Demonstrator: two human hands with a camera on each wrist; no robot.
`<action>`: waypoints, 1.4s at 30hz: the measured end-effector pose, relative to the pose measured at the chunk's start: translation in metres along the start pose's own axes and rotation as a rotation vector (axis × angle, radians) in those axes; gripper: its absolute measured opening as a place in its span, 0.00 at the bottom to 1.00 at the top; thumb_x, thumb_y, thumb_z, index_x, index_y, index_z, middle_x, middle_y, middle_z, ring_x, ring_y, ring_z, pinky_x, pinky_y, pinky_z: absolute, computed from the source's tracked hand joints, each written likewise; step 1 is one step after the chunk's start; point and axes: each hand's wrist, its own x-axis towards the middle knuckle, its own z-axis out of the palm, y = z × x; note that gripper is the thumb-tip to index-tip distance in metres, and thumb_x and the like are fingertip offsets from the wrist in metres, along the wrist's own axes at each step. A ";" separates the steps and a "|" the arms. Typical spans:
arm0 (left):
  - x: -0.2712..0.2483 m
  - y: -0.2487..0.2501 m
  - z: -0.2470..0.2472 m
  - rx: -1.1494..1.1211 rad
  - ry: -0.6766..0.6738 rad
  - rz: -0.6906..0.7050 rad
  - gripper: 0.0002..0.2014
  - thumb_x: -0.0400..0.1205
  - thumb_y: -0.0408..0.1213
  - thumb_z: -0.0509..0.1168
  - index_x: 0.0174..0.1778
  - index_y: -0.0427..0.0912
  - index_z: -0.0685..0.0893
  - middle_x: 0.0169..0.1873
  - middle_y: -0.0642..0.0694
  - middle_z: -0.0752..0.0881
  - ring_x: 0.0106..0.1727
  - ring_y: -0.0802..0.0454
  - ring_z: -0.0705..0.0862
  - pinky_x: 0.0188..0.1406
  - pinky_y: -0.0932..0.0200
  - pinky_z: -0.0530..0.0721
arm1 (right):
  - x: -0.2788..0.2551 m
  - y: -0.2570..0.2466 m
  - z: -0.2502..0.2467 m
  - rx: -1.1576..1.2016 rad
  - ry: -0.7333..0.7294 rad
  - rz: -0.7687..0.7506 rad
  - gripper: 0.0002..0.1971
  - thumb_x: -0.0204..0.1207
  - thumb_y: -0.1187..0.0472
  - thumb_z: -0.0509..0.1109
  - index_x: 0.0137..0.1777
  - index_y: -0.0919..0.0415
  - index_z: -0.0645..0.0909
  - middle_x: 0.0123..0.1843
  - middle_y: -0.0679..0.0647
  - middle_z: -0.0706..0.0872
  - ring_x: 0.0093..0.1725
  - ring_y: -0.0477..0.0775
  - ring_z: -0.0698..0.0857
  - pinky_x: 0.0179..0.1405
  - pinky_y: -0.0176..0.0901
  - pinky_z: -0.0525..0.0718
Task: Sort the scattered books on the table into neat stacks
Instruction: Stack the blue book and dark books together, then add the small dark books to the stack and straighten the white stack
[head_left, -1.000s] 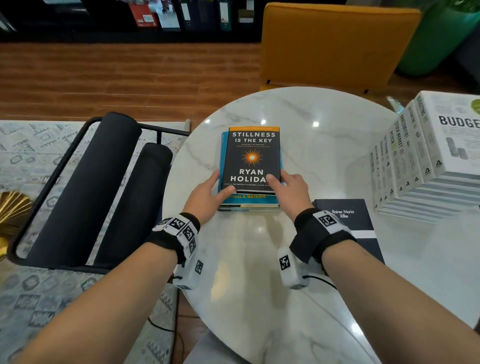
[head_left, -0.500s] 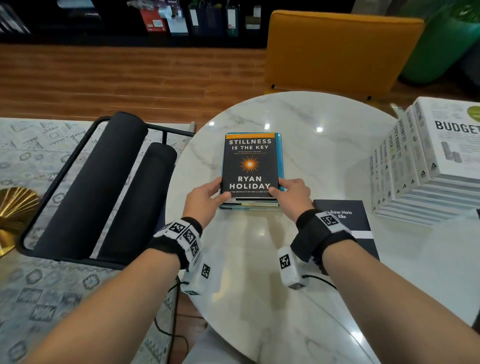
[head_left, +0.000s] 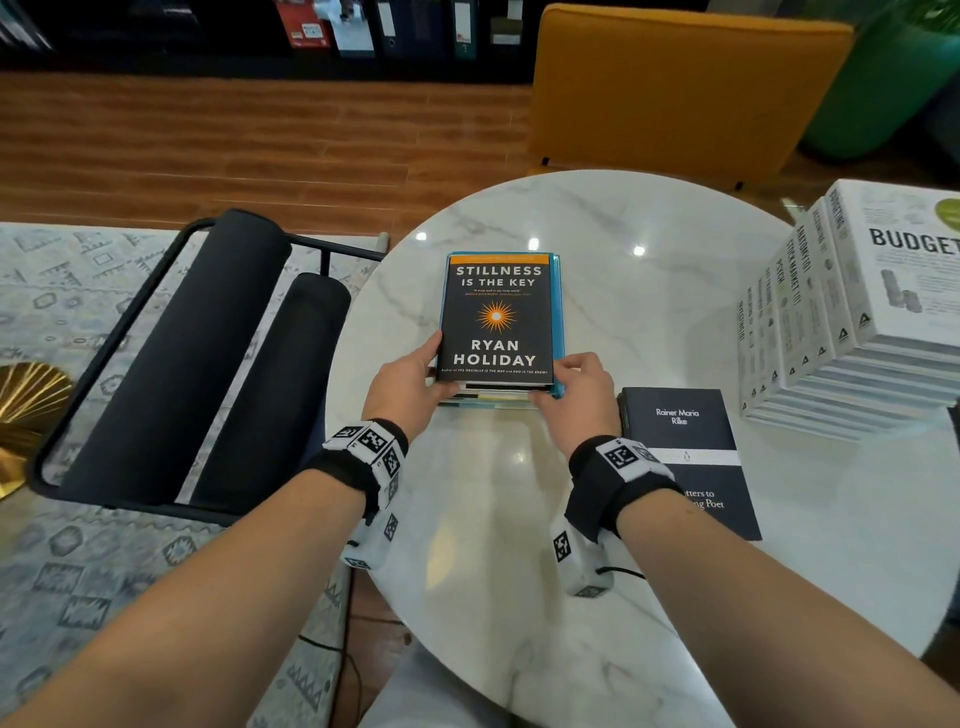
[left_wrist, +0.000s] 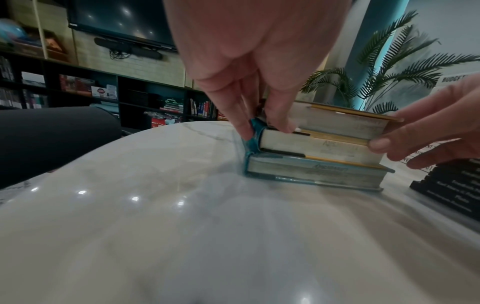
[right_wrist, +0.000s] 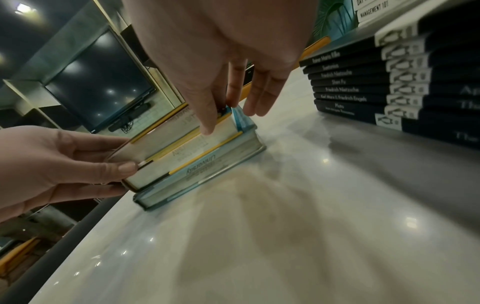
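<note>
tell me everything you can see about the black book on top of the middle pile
The black hardcover book titled Stillness Is the Key, by Ryan Holiday, has an orange top band and orange sunburst. It lies flat, face up, atop a pile of three on the white marble table. The left hand and right hand hold its near corners.

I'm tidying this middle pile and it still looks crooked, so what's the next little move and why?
Probably nudge the top two books back and sideways until they sit flush over the teal book. In the left wrist view they overhang it in steps, and the teal cover shows along one side in the head view. Left hand and right hand already grip the near corners.
</note>
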 end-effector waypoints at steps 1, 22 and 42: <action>0.000 0.000 0.000 -0.008 0.001 0.002 0.36 0.80 0.36 0.73 0.83 0.59 0.66 0.67 0.53 0.86 0.66 0.50 0.85 0.63 0.59 0.79 | -0.001 0.000 0.001 -0.006 0.007 0.001 0.15 0.77 0.57 0.73 0.62 0.58 0.86 0.64 0.52 0.76 0.63 0.55 0.78 0.59 0.50 0.83; -0.077 0.114 0.076 0.022 -0.412 0.115 0.23 0.88 0.54 0.55 0.66 0.40 0.83 0.60 0.44 0.86 0.56 0.49 0.84 0.61 0.55 0.80 | -0.070 0.080 -0.113 -0.075 0.165 0.498 0.23 0.77 0.47 0.69 0.69 0.56 0.79 0.68 0.61 0.79 0.71 0.65 0.72 0.70 0.53 0.70; -0.073 0.132 0.160 -0.378 -0.523 -0.315 0.39 0.68 0.36 0.84 0.63 0.41 0.61 0.60 0.45 0.80 0.64 0.48 0.81 0.70 0.48 0.80 | -0.087 0.164 -0.088 0.546 -0.105 0.587 0.40 0.51 0.32 0.75 0.63 0.51 0.80 0.63 0.55 0.85 0.62 0.59 0.85 0.67 0.60 0.82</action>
